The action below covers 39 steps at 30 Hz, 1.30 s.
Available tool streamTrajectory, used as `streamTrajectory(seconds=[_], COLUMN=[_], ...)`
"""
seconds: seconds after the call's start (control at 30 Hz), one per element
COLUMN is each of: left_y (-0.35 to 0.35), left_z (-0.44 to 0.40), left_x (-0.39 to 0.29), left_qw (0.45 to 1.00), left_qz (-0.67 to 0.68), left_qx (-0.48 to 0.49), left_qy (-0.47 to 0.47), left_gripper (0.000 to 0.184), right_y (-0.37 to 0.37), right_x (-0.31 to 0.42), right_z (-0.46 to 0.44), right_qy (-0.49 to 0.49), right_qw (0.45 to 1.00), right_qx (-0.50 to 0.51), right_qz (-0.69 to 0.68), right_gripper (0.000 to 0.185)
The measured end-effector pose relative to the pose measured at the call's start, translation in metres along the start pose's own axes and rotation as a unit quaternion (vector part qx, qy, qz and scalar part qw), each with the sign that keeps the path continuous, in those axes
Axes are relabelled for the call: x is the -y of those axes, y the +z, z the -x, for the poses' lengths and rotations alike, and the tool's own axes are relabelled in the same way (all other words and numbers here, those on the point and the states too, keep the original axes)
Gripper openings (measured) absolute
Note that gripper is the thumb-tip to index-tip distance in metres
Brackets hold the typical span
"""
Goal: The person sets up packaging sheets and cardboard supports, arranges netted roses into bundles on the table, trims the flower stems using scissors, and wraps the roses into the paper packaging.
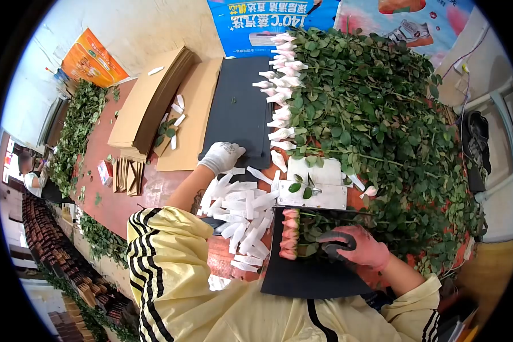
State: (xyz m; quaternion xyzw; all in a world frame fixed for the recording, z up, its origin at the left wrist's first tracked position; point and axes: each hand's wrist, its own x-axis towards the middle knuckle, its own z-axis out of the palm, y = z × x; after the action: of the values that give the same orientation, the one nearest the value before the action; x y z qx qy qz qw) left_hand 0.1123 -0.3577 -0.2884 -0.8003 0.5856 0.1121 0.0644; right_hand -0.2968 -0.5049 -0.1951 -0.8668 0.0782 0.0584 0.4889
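My left hand [222,157], in a white glove, lies on the near end of a stack of black sheets [236,108], its fingers stretched to the right. My right hand [356,245], in a pink glove with dark fingertips, hovers at the leafy stems of a row of pink roses [289,233]. Its thumb and fingers curve apart, with nothing visible between them. These roses lie side by side on a black sheet [302,279] in front of me, heads to the left. Between my hands, white paper sleeves [242,214] are heaped loosely.
Many rose stems with leaves [370,108] cover the right side, their heads wrapped in white sleeves [282,85]. A white metal plate [313,196] holds a leaf sprig. Cardboard sheets [148,102] are stacked at left. Another person [34,179] is at far left.
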Motion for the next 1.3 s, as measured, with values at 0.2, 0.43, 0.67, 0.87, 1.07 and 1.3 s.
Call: streamTrajectory(seconds=[0.2,0.43,0.67,0.87,1.07,1.3], left_y=[-0.064,-0.177,-0.160,-0.106,-0.067,-0.047], left_z=[0.004,0.083,0.129,0.139,0.170,0.171], left_x=[0.036,0.012,-0.148,-0.110,-0.121,-0.186], left_qw=[0.921,0.749,0.905,0.875,0.620,0.788], left_qz=[0.115,0.191,0.008,0.095,0.743,0.607], left_qx=[-0.300,-0.622,-0.392,-0.474,-0.245,-0.050], left_qy=[-0.219,-0.126,0.166,-0.016,-0.062,-0.088], left_gripper=[0.033,0.036,0.036,0.051,0.060,0.032], right_y=[-0.007,-0.053,-0.085,-0.067,-0.061,-0.027], right_x=[0.006,0.037,0.093,0.035,0.073,-0.044], right_z=[0.007,-0.024,-0.137,-0.202,-0.071,0.084], right_qy=[-0.011,-0.008,0.056,-0.142,0.040,-0.143], right_qw=[0.999,0.793,0.813,0.964,0.939,0.960], right_qx=[-0.018,0.137,0.089,-0.037,-0.328,-0.220], right_qz=[0.028,-0.593,-0.572,-0.220,-0.093,-0.098], right_gripper=[0.047,0.065,0.055,0.027,0.057,0.070])
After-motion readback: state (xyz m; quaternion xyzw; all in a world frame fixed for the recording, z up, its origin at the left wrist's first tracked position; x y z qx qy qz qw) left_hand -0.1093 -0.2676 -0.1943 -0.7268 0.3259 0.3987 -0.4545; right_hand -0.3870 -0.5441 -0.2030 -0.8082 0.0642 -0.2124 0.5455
